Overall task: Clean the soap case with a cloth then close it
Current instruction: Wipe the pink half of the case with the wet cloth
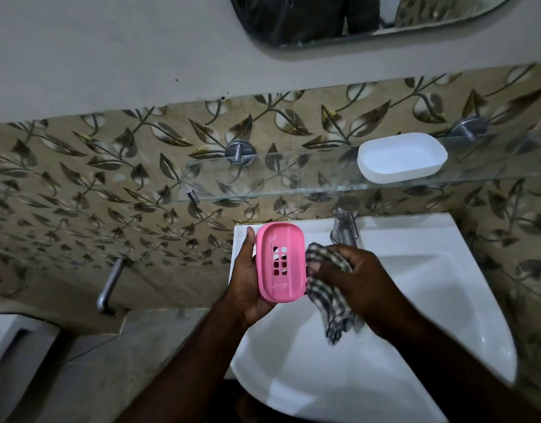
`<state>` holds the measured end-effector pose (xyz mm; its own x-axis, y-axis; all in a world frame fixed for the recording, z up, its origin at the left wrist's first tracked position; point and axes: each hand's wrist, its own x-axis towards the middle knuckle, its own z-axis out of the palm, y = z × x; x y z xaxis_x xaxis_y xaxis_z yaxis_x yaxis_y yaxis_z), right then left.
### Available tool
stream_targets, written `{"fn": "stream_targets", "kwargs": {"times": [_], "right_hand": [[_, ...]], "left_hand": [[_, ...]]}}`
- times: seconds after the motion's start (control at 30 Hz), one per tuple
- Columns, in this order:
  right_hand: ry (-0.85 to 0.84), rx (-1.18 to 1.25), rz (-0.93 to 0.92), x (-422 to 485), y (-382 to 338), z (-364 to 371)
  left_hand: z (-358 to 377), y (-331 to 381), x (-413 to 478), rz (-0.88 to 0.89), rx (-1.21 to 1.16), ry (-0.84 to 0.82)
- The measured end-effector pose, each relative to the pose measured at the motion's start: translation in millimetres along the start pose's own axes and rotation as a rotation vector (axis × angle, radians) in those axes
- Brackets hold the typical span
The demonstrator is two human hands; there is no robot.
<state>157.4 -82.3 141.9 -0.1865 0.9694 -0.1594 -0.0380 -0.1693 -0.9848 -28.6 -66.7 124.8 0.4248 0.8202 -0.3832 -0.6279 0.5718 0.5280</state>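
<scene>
The left hand [247,279] grips the pink soap case [279,261], thumb along its left edge, other fingers hidden behind it. The right hand [357,279] clenches the checked cloth [327,297] just beside the case's right rim. The white lid [402,157] lies well beyond the fingertips, on the glass shelf [263,178].

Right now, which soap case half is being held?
The pink slotted half, gripped in the left hand over the sink; the white half sits alone on the glass shelf.
</scene>
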Motion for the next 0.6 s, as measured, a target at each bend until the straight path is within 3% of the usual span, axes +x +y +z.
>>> {"fn": "stream_targets", "kwargs": {"times": [0.07, 0.13, 0.2, 0.37, 0.5, 0.6], "right_hand": [[0.049, 0.207, 0.094, 4.2, -5.4, -5.4], [0.080, 0.230, 0.127, 6.2, -6.5, -5.4], [0.094, 0.093, 0.076, 5.3, -7.8, -1.7], [0.191, -0.515, -0.195, 16.7, -16.7, 13.9], [0.183, -0.729, -0.278, 19.1, -14.3, 36.8], [0.031, -0.828, -0.286, 9.0, -14.6, 41.0]], "left_hand": [[2.4, -1.8, -1.3, -0.002, 0.003, -0.034], [1.1, -5.2, 1.3, -0.003, -0.009, 0.040], [-2.1, -8.8, 4.0, -0.022, 0.004, 0.082], [-7.8, -13.6, 12.5, 0.006, 0.083, 0.138], [-1.7, -11.5, 15.2, 0.035, 0.132, 0.155], [-4.9, -8.5, 15.3, 0.017, 0.141, 0.163]]}}
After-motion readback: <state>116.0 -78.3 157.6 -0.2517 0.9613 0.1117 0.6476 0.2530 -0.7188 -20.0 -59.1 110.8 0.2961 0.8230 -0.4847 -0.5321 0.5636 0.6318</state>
